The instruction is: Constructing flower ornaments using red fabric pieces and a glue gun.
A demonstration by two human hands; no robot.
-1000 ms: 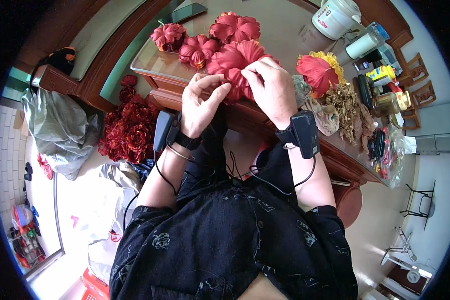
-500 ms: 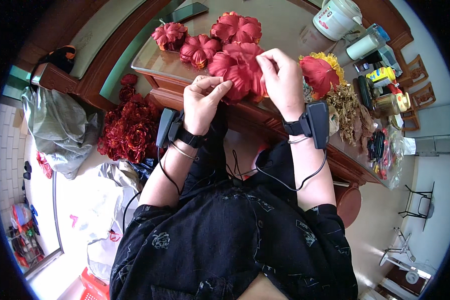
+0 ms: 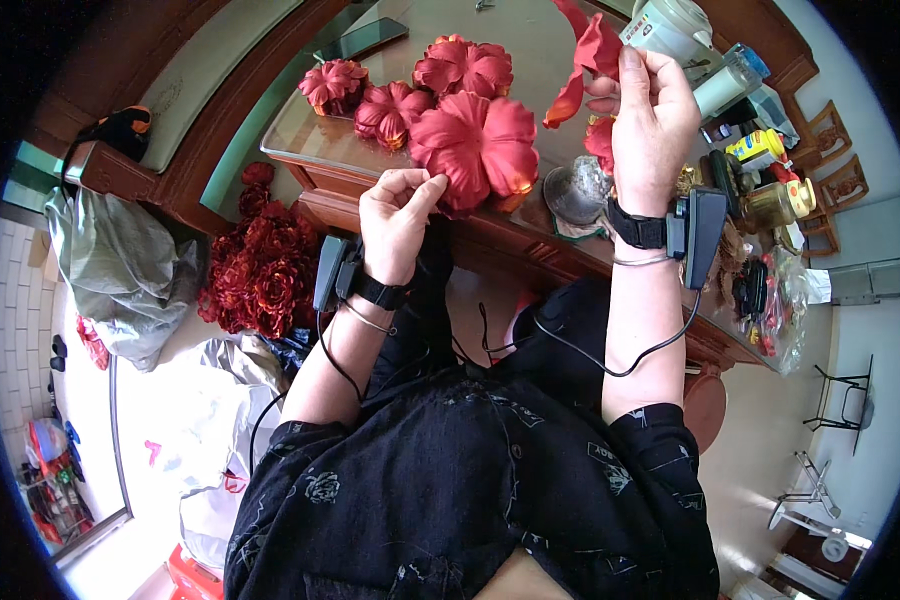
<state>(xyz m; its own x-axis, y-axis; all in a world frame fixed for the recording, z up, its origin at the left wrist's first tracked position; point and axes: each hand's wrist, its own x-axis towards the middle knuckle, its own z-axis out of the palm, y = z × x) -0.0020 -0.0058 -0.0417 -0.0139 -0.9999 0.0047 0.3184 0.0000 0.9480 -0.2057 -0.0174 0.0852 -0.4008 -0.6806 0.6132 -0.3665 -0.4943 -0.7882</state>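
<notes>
My left hand (image 3: 398, 220) pinches the near left edge of a large red fabric flower layer (image 3: 475, 148) with orange tips, at the table's front edge. Up and to the right, my right hand (image 3: 655, 125) is closed on a limp red petal piece (image 3: 588, 60), which hangs folded from its fingers with an orange tip. Behind the large layer lie more red petal layers: one at the back (image 3: 464, 68), one in the middle (image 3: 392, 112) and one at the left (image 3: 333, 86). Partly behind my right hand is another red petal (image 3: 600, 140).
A round grey dish (image 3: 576, 190) sits by my right wrist. On the table's right are a white kettle (image 3: 667, 30), a clear jar (image 3: 735, 85), a yellow container (image 3: 757, 150) and dried stems. Dark red artificial flowers (image 3: 262, 268) stand at the left. Cables hang from both wrist devices.
My right hand has moved up and right, away from the large flower layer, and now carries a red petal piece. The left hand stays at the layer's edge. The grey dish has come into sight.
</notes>
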